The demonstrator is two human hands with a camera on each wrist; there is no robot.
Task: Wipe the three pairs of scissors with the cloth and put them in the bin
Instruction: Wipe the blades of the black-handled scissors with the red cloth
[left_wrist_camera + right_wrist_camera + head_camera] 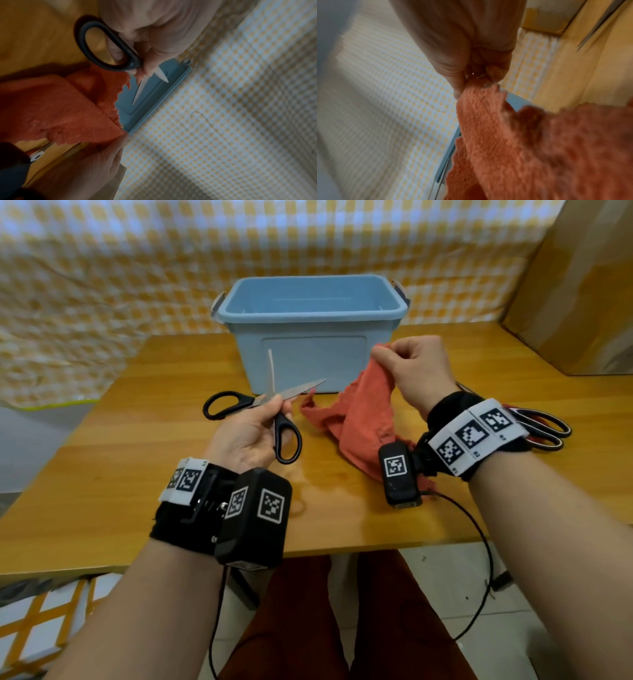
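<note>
Scissors with black handles are held in the left hand, just in front of the blue bin; the blades are spread apart and point toward the bin's front wall. The fingers of that hand are curled round the pivot and one handle loop, as is seen from the left wrist view. An orange cloth is pinched at one corner by the right hand, thumb and fingers pressed together on the fabric, at the bin's near right corner. The rest of the cloth hangs down and trails onto the tabletop in front of the bin. Two further pairs of scissors lie on the tabletop to the right of the bin, partly hidden behind the right wrist. The bin stands open at the far side of the tabletop, and nothing can be made out inside it.
</note>
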